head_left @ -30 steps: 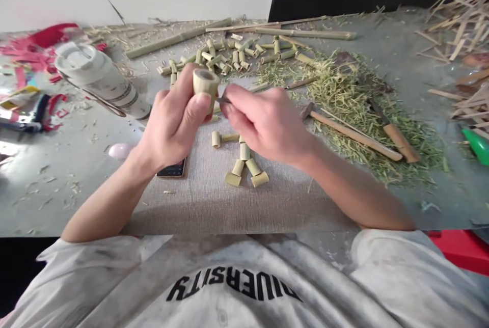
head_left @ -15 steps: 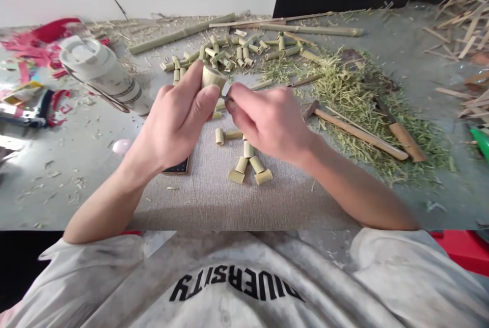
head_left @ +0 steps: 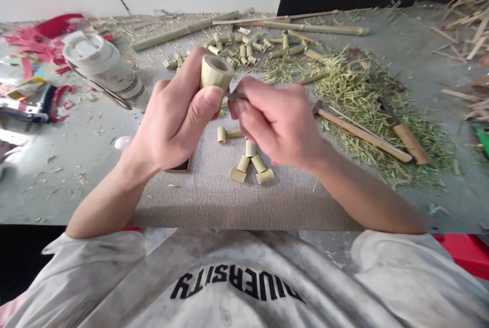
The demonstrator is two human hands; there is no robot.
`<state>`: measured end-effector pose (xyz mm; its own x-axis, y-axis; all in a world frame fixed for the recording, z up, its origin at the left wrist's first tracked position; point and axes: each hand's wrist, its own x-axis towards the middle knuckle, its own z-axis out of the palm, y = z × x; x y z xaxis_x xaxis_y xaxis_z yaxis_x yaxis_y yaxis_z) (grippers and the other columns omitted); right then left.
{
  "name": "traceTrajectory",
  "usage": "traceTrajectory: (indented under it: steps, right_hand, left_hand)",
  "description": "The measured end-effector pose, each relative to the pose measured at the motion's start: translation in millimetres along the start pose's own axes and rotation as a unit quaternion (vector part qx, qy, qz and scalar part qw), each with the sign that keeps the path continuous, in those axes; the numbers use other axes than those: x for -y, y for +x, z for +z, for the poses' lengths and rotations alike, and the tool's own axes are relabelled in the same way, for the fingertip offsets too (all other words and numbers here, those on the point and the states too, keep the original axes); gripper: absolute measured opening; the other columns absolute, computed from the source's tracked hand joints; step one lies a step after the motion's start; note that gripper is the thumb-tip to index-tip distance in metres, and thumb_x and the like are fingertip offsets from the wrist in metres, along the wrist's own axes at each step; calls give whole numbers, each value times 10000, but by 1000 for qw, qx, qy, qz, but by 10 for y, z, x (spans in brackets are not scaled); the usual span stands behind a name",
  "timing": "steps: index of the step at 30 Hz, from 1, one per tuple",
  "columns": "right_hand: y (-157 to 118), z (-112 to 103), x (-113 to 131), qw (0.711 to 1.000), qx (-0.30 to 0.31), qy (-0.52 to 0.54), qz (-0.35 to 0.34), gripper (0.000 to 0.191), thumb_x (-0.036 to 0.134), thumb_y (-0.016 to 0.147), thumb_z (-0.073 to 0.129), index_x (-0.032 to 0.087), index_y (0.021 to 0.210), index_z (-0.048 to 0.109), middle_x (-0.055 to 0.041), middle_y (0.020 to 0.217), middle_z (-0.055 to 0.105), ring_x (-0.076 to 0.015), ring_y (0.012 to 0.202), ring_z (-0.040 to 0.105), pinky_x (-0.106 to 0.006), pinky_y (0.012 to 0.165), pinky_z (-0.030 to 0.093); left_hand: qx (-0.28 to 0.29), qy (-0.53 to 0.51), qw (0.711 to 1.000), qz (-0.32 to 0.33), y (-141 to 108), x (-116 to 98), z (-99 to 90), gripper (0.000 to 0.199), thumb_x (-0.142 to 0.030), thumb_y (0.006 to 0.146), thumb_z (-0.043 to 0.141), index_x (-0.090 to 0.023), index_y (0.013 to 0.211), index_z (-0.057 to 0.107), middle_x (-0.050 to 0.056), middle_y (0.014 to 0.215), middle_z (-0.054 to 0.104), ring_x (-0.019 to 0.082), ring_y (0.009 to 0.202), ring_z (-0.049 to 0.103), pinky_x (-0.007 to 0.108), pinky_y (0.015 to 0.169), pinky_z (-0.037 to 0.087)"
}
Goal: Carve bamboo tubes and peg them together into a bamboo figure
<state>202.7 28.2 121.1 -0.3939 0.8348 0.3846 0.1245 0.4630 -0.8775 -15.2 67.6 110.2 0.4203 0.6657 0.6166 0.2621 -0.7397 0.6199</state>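
My left hand [head_left: 175,109] is closed round a short, thick bamboo piece [head_left: 213,77], its hollow end tipped up towards me. In my right hand [head_left: 277,116] a small dark metal blade [head_left: 239,96] is pinched between thumb and fingers, its tip close to the bamboo's right side; the rest of the tool is hidden in the fist. Under the hands, several short bamboo tubes lie in a stick-figure layout on the textured mat [head_left: 214,195], among them a leg piece [head_left: 243,164] and a foot piece [head_left: 265,176]. My right hand covers part of the layout.
Several cut bamboo tubes [head_left: 244,53] lie behind my hands, with a long bamboo pole [head_left: 183,31] beyond. To the right, a wooden-handled tool [head_left: 367,134] and a knife [head_left: 410,142] rest on green shavings [head_left: 351,93]. A white tumbler [head_left: 103,68] and a phone [head_left: 181,166] are at left.
The bamboo piece has tilted so that its hollow opening now shows. My right hand has shifted slightly to the right, and more of the blade is visible.
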Motion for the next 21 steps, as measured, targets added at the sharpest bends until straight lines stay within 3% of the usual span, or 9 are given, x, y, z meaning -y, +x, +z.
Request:
traceTrajectory:
  steps: [2,4,8,11,13,15,18,19,21]
  right_hand:
    - [-46,10,100,973,75,202,89,290,324,1161,492,250,884,536,89,569,476,-99,465,359,-225,482,349]
    - [-65,16,142,932,122,308,143,311,333,1179,463,244,892,543,108,515,435,-89,404,311,-223,432,326]
    - [1,56,-34,995,-7,79,57,283,308,1109,582,238,841,524,63,590,513,-78,522,496,-172,454,305]
    - [71,80,-187,996,-50,-59,38,245,230,1089,556,250,855,486,55,633,447,-94,661,593,-137,496,279]
    - [93,57,-190,997,-40,-48,40,262,235,1106,533,254,852,472,59,629,456,-93,622,570,-148,502,317]
    - [93,3,-123,995,14,66,80,289,268,1131,511,251,843,489,72,580,472,-90,508,470,-179,483,354]
    - [79,-81,-25,942,132,261,165,303,293,1149,451,238,866,546,99,505,424,-96,406,325,-219,444,342]
    - [75,-97,-16,940,134,269,161,295,315,1143,470,236,872,557,98,509,434,-100,402,331,-230,444,343]
    - [72,-109,-32,979,77,162,97,310,370,1120,557,245,836,537,75,548,492,-110,444,398,-253,482,370]
  left_hand:
    - [-14,100,988,118,5,35,-19,471,-640,1202,418,-236,1193,659,63,1023,593,161,788,611,295,653,395]
    - [-17,163,972,171,18,52,-34,457,-591,1221,358,-237,1256,644,76,1104,593,168,857,633,281,685,408]
    - [27,130,989,62,43,16,5,399,-569,1224,417,-228,1094,581,3,816,546,116,580,456,281,583,302]
    - [43,7,998,-42,39,20,77,444,-624,1204,471,-261,948,477,-21,727,484,144,579,440,323,570,318]
    - [15,9,1000,-26,28,71,115,408,-611,1203,484,-262,991,502,-13,769,479,154,606,463,335,588,330]
    - [-15,64,996,53,20,141,127,382,-608,1207,462,-258,1092,565,12,856,507,158,650,484,330,623,335]
    - [-17,79,991,109,27,214,102,481,-686,1189,441,-250,1163,641,64,1023,561,174,770,524,333,697,372]
    - [-10,71,993,98,34,222,90,490,-700,1179,466,-247,1151,653,64,1027,564,173,767,524,336,698,370]
    - [9,26,998,55,56,218,73,447,-667,1173,524,-246,1086,644,36,936,545,158,698,505,341,656,352]
